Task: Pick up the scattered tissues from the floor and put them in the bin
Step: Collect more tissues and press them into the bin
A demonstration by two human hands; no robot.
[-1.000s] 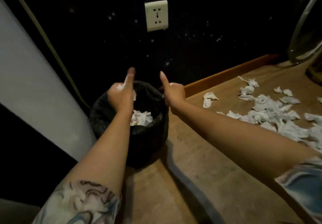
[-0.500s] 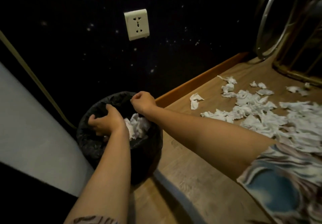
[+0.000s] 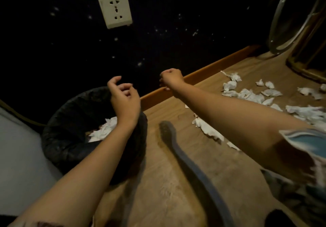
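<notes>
Head camera looks down over both my bare forearms. My left hand (image 3: 124,99) hangs above the near rim of the bin (image 3: 58,135), fingers loosely curled and holding nothing. My right hand (image 3: 170,80) is raised in front of the dark wall, fingers curled into a loose fist; I cannot tell whether anything is inside it. The bin is round and black, lined with a crinkled, glossy bag, and crumpled white tissues in the bin (image 3: 104,129) lie in a soft heap at its bottom. Scattered tissues (image 3: 247,96) lie torn and wadded on the smooth wood-grain floor (image 3: 167,182) to my right, a flat ragged piece (image 3: 206,128) nearest the bin. An orange-brown wooden skirting board (image 3: 211,71) runs along the wall, below a cream plastic socket (image 3: 114,8).
</notes>
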